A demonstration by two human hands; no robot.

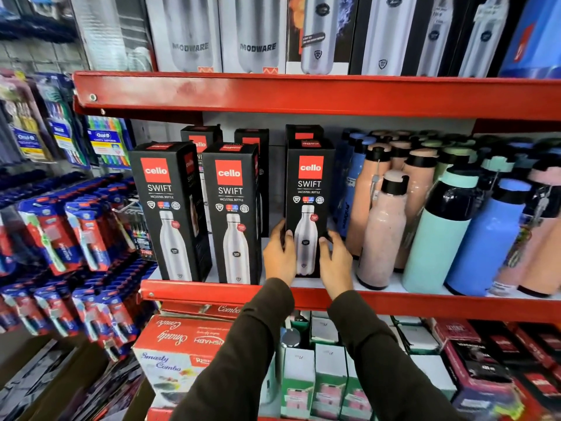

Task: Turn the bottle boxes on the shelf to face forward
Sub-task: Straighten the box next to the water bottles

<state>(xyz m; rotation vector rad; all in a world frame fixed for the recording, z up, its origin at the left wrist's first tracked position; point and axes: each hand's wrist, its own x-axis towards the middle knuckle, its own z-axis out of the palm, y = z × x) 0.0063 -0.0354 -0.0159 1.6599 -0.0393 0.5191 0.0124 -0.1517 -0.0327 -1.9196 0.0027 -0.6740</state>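
Both hands, left (280, 250) and right (335, 259), are gripping the rightmost Cello Swift box (308, 208) upright on the red shelf (425, 302), covering its lower corners; rear boxes (303, 133) mostly hidden.

Lower front of right-hand Cello box (309, 189) covered by both hands; left hand (280, 253) and right hand (335, 262) hide its bottom corners. Rear boxes (251, 138) mostly blocked by front row. Toothbrush packs (60, 238) blurred, cut by left edge.
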